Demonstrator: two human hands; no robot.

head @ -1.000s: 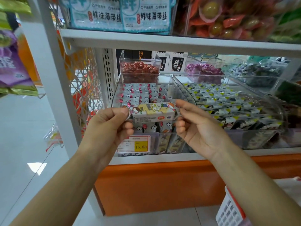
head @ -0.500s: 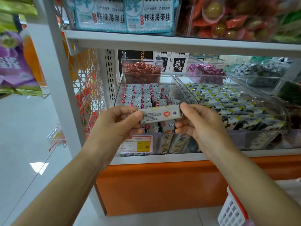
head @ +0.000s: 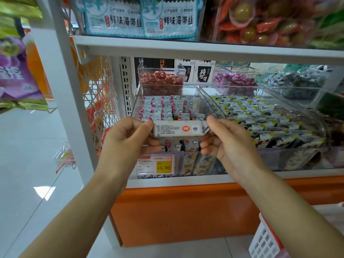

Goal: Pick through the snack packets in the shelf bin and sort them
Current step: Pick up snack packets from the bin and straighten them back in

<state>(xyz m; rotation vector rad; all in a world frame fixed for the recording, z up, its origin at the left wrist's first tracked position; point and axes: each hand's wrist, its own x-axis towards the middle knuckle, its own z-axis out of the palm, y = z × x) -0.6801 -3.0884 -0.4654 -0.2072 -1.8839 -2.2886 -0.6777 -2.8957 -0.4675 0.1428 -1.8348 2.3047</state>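
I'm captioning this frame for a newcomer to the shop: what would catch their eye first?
First, the white snack packet at centre, held level between the left hand and right hand, each pinching one end, small print facing the camera. Right behind it the clear bin holds rows of cloud-print packets, and below the left hand a price tag reads 15.80 on yellow.

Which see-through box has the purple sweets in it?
The middle box of the back row; the box to its left holds red sweets, the one to its right dark ones.
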